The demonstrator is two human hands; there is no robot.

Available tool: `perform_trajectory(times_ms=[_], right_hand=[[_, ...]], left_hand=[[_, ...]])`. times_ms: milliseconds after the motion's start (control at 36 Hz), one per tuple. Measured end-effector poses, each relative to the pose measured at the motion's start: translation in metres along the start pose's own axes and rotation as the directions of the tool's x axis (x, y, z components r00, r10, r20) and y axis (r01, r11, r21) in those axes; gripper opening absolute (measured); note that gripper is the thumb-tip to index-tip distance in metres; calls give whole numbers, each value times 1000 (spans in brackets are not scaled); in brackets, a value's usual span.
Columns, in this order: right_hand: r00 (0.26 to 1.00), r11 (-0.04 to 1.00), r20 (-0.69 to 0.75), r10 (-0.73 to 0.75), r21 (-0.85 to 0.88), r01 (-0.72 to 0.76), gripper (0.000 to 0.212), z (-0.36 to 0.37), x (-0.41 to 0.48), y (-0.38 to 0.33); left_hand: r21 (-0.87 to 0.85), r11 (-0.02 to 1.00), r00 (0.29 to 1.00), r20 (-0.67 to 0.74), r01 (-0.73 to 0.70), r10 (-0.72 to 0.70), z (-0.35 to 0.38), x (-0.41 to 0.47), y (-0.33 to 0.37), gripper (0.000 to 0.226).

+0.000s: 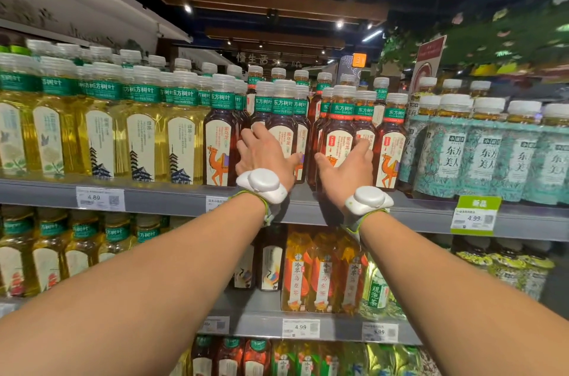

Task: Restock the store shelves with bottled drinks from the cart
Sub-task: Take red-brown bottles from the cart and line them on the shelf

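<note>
Both hands are reaching onto the upper shelf (160,198) | left hand (264,151) is pressing flat-fingered against dark tea bottles (281,126) | right hand (345,169) is curling round one dark tea bottle (337,132) | likely full, heavyish, slick: I'm taking it mid-body.

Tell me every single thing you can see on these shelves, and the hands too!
shelves: two edges showing, grey, one above the other
green tea bottles: many, yellow with green bands, top shelf left
oolong tea bottles: many, dark brown with camel labels, top shelf middle
teal-wrapped bottles: several, teal, top shelf right
orange tea bottles: three in front, orange, lower shelf below the hands
price tags: several, white, on the shelf edges
green tag: one, green, top shelf edge at right
wrist devices: two, white, one on each wrist
left hand: one, against the oolong tea bottles, grip unclear
right hand: one, thumb and fingers round an oolong tea bottle
</note>
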State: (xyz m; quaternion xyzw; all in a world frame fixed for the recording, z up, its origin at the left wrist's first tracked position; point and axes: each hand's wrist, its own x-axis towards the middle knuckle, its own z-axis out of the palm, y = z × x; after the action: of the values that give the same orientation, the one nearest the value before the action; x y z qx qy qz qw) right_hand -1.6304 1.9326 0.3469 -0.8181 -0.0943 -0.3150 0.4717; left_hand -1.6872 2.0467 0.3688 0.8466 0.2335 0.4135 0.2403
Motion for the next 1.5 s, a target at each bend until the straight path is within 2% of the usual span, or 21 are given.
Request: perform_trajectory(times_ms=[111,361,583,694,972,1306,1500], right_hand=[[1000,1000,1,-2,-4,2,85,0,1,0],[1000,1000,12,9,-6,-9,85,0,2,3],[1000,1000,25,-4,2,4,81,-1,2,3],[1000,1000,30,6,1,-6,81,-1,1,3],[999,1000,34,8,-4,-8,81,-1,2,3],[999,1000,33,-9,-8,9,80,-3,0,2],[1000,1000,30,-1,2,1,79,-4,0,0]], left_hand=[[-12,1000,1000,-1,10,-10,0,4,0,77],[5,1000,999,-37,29,-29,-4,4,-8,76],[7,1000,987,-162,-14,15,-7,6,-14,82],[73,996,972,-228,-46,61,-9,8,-15,79],[165,981,963,-232,-98,136,-14,14,-20,73],[218,967,946,-265,-129,186,-14,21,-25,79],[183,973,942,-279,-139,187,-14,15,-24,83]])
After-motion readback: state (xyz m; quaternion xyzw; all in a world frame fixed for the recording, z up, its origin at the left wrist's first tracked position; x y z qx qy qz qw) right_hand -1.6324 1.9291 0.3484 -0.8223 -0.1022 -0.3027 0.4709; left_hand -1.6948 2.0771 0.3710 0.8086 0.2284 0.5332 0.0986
